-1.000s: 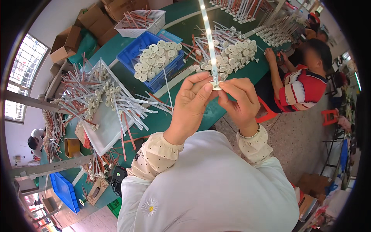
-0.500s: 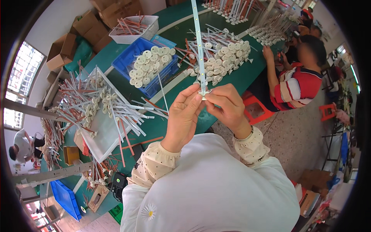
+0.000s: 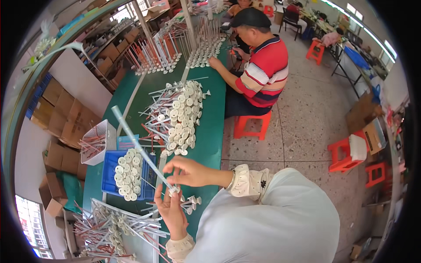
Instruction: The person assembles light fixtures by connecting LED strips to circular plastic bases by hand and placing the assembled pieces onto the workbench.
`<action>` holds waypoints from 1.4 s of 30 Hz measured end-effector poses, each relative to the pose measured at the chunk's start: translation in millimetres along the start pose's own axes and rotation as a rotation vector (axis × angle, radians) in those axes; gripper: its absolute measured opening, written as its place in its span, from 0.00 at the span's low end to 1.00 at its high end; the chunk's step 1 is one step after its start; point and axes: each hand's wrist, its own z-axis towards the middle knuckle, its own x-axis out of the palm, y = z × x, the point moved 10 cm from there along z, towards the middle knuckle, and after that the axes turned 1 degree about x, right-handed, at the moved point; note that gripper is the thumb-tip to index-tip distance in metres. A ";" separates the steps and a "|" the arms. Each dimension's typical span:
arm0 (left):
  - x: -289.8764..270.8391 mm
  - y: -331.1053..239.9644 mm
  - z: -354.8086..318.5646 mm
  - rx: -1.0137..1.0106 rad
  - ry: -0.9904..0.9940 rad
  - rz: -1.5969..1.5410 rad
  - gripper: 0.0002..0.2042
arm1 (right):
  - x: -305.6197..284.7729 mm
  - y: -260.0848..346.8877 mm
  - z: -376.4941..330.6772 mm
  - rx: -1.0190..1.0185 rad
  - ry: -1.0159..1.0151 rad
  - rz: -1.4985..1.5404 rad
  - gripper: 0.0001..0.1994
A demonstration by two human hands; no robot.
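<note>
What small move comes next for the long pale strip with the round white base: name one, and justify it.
I'd probably lower the long, thin, pale strip toward the heap of strips with round white bases on the green tabletop: the left hand holds its round white base, the right hand is close by, and similar pieces lie in that heap.

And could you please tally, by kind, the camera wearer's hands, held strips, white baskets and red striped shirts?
Hands (left hand, right hand): 2
Held strip: 1
White basket: 1
Red striped shirt: 1
Total: 5
</note>
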 end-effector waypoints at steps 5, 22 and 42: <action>7.1 -0.6 3.5 0.009 0.057 0.055 0.26 | 19.0 -19.1 -0.7 0.032 0.087 -0.047 0.11; -12.3 34.6 23.7 -0.203 -0.037 -0.314 0.26 | 14.5 -69.5 25.3 0.168 0.013 0.161 0.07; -81.2 43.9 -3.7 -0.374 -0.274 0.067 0.22 | -284.4 -214.3 301.5 0.124 -0.159 -1.336 0.14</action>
